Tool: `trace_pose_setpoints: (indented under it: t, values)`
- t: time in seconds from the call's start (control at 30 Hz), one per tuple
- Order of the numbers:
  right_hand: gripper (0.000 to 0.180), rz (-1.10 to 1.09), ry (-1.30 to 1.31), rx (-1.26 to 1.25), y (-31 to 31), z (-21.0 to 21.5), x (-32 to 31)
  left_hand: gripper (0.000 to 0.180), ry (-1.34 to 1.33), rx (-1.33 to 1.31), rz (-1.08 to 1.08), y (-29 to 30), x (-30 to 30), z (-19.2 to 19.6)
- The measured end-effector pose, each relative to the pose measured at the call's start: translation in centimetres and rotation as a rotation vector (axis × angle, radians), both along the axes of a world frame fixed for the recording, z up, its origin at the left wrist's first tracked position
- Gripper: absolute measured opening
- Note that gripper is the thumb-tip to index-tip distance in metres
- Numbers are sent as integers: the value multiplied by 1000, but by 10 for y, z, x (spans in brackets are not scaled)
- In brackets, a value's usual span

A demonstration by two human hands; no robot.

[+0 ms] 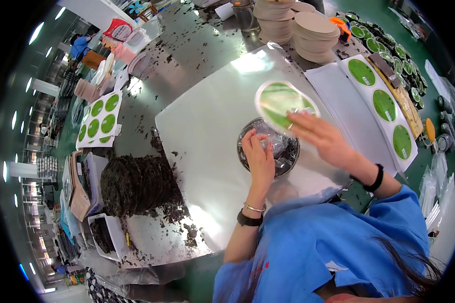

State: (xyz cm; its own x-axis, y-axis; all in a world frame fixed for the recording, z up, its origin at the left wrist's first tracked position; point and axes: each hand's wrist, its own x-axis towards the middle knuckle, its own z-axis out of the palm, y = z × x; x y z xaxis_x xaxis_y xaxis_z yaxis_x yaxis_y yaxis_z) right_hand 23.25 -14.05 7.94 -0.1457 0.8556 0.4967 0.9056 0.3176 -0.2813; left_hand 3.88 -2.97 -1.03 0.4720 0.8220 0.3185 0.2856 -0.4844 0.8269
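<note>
Fingers: left hand (pixel 260 159) pressing one wrapped dark disc (pixel 284 151) | right hand (pixel 322 137) pinching one green round label (pixel 283 105) | perhaps nine spare labels

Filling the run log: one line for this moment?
left hand: presses wrapped dark disc | right hand: holds round green label | surface: white sheet

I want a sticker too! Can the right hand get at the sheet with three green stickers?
Probably yes: the right hand holds a round green label, and the sticker sheet lies just beside it, with nothing between.

A round green label (pixel 283 103) tilts above a plastic-wrapped dark disc (pixel 269 146).
</note>
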Motion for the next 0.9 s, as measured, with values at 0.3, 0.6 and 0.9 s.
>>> trace_pose_setpoints:
  t: [0.3, 0.6, 0.9]
  values:
    - [44, 75, 592, -468, 8, -43, -39, 57, -222, -316, -6, 0, -7, -17]
    - [60, 70, 416, -276, 70, -74, -49, 59, -256, -360, -143, 2, -14, 17]
    - [66, 16, -41, -245, 67, -70, -76, 58, -327, -318, 127, -3, -23, 8]
